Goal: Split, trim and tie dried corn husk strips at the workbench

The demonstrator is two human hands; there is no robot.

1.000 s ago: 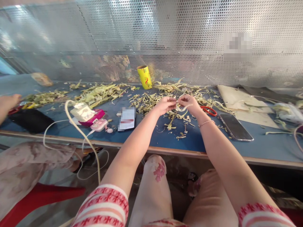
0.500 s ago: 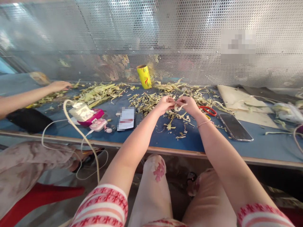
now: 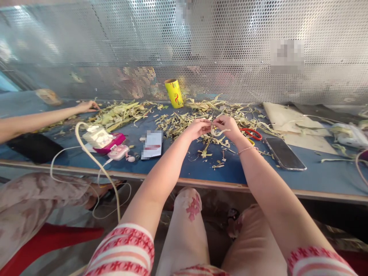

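Over the middle of the blue table, my left hand (image 3: 199, 129) and my right hand (image 3: 227, 125) meet fingertip to fingertip. Both are closed in a pinch on a pale, dried plant strip (image 3: 220, 132), whose curled end hangs below the right fingers. Beneath and behind them spreads a loose heap of dried yellow-green plant strips (image 3: 175, 124). Small scraps (image 3: 204, 153) lie nearer the table's front. Just right of my right hand are red-handled scissors (image 3: 253, 133), partly hidden by my wrist.
A yellow tube (image 3: 174, 94) stands against the perforated metal panel (image 3: 115, 50). A phone (image 3: 285, 154) and cardboard (image 3: 304, 132) lie right. Left are a packet (image 3: 152, 144), a power strip with plugs (image 3: 99, 138), cables, another leaf pile (image 3: 123, 113) and a co-worker's hand (image 3: 87, 106).
My hands stay nearly in place, and the strip's curled end now sticks out further right. The co-worker's hand has moved right to the edge of the left pile.
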